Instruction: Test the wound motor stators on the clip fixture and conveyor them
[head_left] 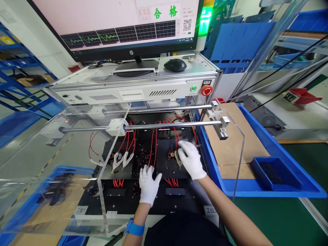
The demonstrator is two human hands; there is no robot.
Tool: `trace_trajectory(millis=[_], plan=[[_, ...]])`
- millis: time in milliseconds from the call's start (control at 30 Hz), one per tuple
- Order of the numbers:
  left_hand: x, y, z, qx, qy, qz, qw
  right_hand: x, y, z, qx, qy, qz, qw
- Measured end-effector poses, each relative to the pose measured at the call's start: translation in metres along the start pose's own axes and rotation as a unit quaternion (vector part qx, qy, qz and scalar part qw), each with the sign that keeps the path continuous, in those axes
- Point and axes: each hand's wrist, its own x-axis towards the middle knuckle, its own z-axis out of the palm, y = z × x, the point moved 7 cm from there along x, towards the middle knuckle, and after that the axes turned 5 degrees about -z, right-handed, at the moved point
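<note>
My left hand, in a white glove, reaches over the middle of the black work surface. Its thumb is apart and the fingers point forward, fingertips by a cluster of small wound coils. To the right, my gloved right hand is closed around a pale-sleeved alligator clip on a red wire; the fingers partly hide it. Right beside the clip lies a small round coil. Further left, two more sleeved clips sit by another coil on the left plate.
Clear acrylic covers and a metal rod frame the work surface. Behind stand a monitor, a mouse and a red stop button. A blue tray on the right holds cardboard and a small blue bin.
</note>
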Motion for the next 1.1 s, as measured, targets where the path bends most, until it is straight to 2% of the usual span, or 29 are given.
trace_trajectory(millis=[67, 133, 267, 333, 400, 467, 533, 600, 700, 767, 867, 1100], plan=[[0.002, -0.006, 0.009, 0.04, -0.05, -0.018, 0.998, -0.001, -0.034, 0.018, -0.033, -0.145, -0.146, 0.978], [0.006, -0.008, 0.014, 0.064, -0.092, -0.035, 0.993, -0.004, -0.048, 0.033, -0.079, -0.226, -0.22, 0.946], [0.016, -0.009, 0.016, 0.094, -0.183, -0.105, 0.973, -0.006, -0.05, 0.054, -0.123, -0.293, -0.253, 0.914], [0.018, -0.006, 0.014, 0.101, -0.224, -0.115, 0.963, -0.006, -0.048, 0.058, -0.131, -0.302, -0.254, 0.909], [0.02, 0.001, 0.009, 0.059, -0.238, -0.108, 0.963, -0.007, -0.047, 0.059, -0.133, -0.298, -0.256, 0.91], [0.023, 0.008, 0.001, -0.045, -0.222, -0.114, 0.967, -0.009, -0.047, 0.059, -0.135, -0.29, -0.256, 0.912], [0.028, 0.012, -0.006, -0.189, -0.194, -0.149, 0.951, -0.01, -0.047, 0.058, -0.138, -0.28, -0.255, 0.915], [0.035, 0.016, -0.009, -0.334, -0.155, -0.203, 0.907, -0.011, -0.047, 0.058, -0.14, -0.272, -0.252, 0.918], [0.046, 0.02, -0.006, -0.495, -0.08, -0.27, 0.822, -0.011, -0.047, 0.058, -0.139, -0.268, -0.248, 0.92], [0.053, 0.022, -0.001, -0.548, -0.035, -0.29, 0.784, -0.011, -0.047, 0.058, -0.138, -0.268, -0.246, 0.921], [0.057, 0.024, 0.008, -0.584, -0.008, -0.301, 0.754, -0.01, -0.048, 0.057, -0.139, -0.268, -0.245, 0.922], [0.062, 0.029, 0.015, -0.599, -0.027, -0.313, 0.737, -0.01, -0.049, 0.06, -0.14, -0.267, -0.238, 0.923]])
